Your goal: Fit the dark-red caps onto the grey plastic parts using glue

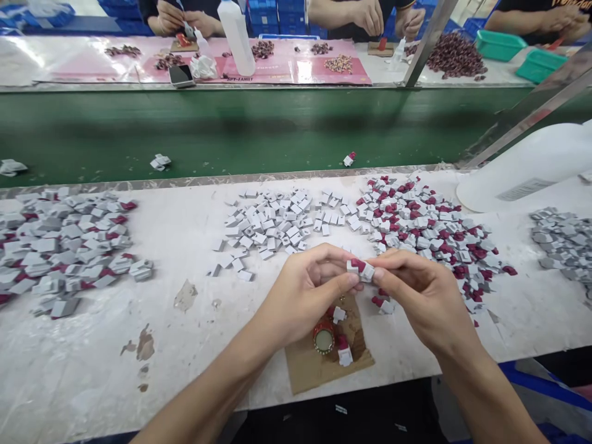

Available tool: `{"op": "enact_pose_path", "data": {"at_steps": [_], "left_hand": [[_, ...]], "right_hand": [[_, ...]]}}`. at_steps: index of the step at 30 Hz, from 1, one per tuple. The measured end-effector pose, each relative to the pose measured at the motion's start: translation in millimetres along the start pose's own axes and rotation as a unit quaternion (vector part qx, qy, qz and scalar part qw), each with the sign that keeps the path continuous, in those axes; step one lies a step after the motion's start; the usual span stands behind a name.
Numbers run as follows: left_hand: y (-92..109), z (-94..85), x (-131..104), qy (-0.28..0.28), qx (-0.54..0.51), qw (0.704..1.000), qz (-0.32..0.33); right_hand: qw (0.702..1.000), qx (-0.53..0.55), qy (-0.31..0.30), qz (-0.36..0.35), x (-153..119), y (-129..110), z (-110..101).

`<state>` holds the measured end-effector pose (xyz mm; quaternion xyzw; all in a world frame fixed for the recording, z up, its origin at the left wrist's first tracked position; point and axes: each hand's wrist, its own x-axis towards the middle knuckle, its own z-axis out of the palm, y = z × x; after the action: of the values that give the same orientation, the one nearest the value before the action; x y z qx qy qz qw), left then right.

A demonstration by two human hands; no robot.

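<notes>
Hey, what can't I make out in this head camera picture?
- Head view: parts of the gray-and-maroon piece, covered by the fingertips of the left hand and right hand.
- Head view: the far side of the left-hand pile of pieces, cut off by the left edge.
- Head view: the rest of the gray parts pile, cut off by the right edge.
- Head view: the print on the large white bottle's label, too blurred.

A light-grey and maroon piece (362,270) is sitting between left hand (300,295) and right hand (428,299), perhaps slightly tilted.
</notes>
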<state>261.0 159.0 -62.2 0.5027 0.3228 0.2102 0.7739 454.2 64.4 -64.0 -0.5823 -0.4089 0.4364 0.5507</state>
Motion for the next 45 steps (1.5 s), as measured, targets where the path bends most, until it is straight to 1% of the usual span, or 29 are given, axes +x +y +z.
{"op": "enact_pose_path", "data": {"at_steps": [3, 4, 5, 6, 7, 8, 9, 10, 11, 13, 14, 15, 17, 19, 21, 22, 23, 25, 27, 29, 31, 33, 34, 36, 38, 41, 42, 43, 45], "left_hand": [[20.3, -14.1, 23.4, 0.006, 0.133, 0.991, 0.029], [28.1, -20.8, 35.8, 0.016, 0.192, 0.98, 0.052], [35.6, -28.5, 50.5, 0.036, 0.248, 0.965, 0.08], [42.7, -37.2, 67.1, 0.068, 0.296, 0.947, 0.106], [48.9, -46.8, 85.2, 0.113, 0.325, 0.93, 0.127], [54.1, -56.9, 104.1, 0.17, 0.335, 0.918, 0.13], [58.2, -67.1, 123.1, 0.234, 0.336, 0.905, 0.118], [61.1, -77.1, 141.7, 0.278, 0.337, 0.894, 0.103], [62.9, -86.4, 159.1, 0.301, 0.339, 0.886, 0.095], [64.3, -101.5, 188.9, 0.327, 0.353, 0.873, 0.081], [64.4, -107.0, 200.7, 0.333, 0.364, 0.867, 0.075], [64.3, -111.1, 210.0, 0.336, 0.377, 0.861, 0.067], [64.7, -115.0, 220.5, 0.338, 0.406, 0.848, 0.045], [65.6, -113.5, 218.7, 0.337, 0.44, 0.832, 0.03], [66.0, -107.1, 204.1, 0.325, 0.477, 0.816, 0.039], [65.5, -102.6, 192.7, 0.307, 0.496, 0.811, 0.051], [64.4, -97.6, 179.6, 0.276, 0.513, 0.81, 0.065], [60.0, -88.3, 152.1, 0.187, 0.544, 0.813, 0.088], [53.6, -82.0, 130.0, 0.106, 0.567, 0.811, 0.1], [46.9, -79.0, 118.6, 0.068, 0.584, 0.802, 0.106], [41.6, -77.8, 117.1, 0.068, 0.594, 0.794, 0.107], [39.1, -75.7, 119.3, 0.083, 0.593, 0.794, 0.108], [38.8, -73.8, 119.3, 0.092, 0.589, 0.795, 0.11], [39.5, -67.9, 113.7, 0.108, 0.578, 0.8, 0.12], [40.0, -59.9, 99.0, 0.121, 0.536, 0.825, 0.135], [36.0, -46.0, 65.0, 0.105, 0.395, 0.903, 0.135], [32.8, -41.5, 52.6, 0.093, 0.345, 0.926, 0.123], [28.8, -37.3, 40.4, 0.084, 0.307, 0.942, 0.108], [19.1, -30.2, 18.1, 0.084, 0.266, 0.957, 0.081]], "right_hand": [[0.998, -0.057, -0.037, 0.009, 33.0, -8.8, -2.9], [0.995, -0.087, -0.047, 0.005, 49.6, -11.7, -3.5], [0.991, -0.13, -0.041, -0.002, 69.2, -14.2, -3.4], [0.984, -0.178, -0.018, -0.012, 91.3, -16.1, -2.3], [0.973, -0.228, 0.023, -0.022, 115.3, -17.1, 0.1], [0.954, -0.29, 0.076, -0.028, 140.2, -16.8, 4.2], [0.94, -0.323, 0.107, -0.024, 165.1, -15.2, 9.8], [0.932, -0.342, 0.119, -0.016, 188.8, -12.2, 16.9], [0.925, -0.358, 0.125, -0.004, 210.4, -8.2, 25.2], [0.918, -0.376, 0.126, 0.017, 244.9, 1.5, 42.6], [0.916, -0.381, 0.124, 0.022, 257.1, 6.0, 50.5], [0.916, -0.382, 0.119, 0.023, 265.9, 9.4, 57.0], [0.922, -0.373, 0.1, 0.011, 273.6, 11.5, 64.1], [0.933, -0.352, 0.074, -0.009, 268.4, 6.6, 62.4], [0.942, -0.331, 0.046, -0.023, 249.9, -2.9, 52.5], [0.945, -0.324, 0.032, -0.026, 235.9, -8.0, 45.3], [0.947, -0.32, 0.02, -0.026, 219.1, -12.6, 37.1], [0.947, -0.32, 0.002, -0.029, 179.4, -18.3, 20.0], [0.948, -0.316, -0.005, -0.04, 137.1, -18.9, 5.1], [0.956, -0.293, -0.007, -0.028, 98.5, -16.3, -5.0], [0.968, -0.249, -0.017, 0.019, 68.0, -13.2, -9.8], [0.978, -0.196, -0.031, 0.062, 46.3, -11.0, -10.5], [0.982, -0.171, -0.033, 0.069, 38.2, -10.2, -9.8], [0.99, -0.128, -0.018, 0.057, 25.7, -7.9, -8.0], [0.995, -0.084, 0.019, 0.04, 15.3, -4.3, -6.7], [0.997, -0.029, 0.053, 0.044, -1.5, 3.4, -6.2], [0.997, -0.02, 0.049, 0.05, -8.0, 6.1, -6.1], [0.998, -0.015, 0.041, 0.055, -14.8, 8.7, -6.0], [0.998, -0.016, 0.024, 0.055, -29.1, 12.8, -4.9]]}}
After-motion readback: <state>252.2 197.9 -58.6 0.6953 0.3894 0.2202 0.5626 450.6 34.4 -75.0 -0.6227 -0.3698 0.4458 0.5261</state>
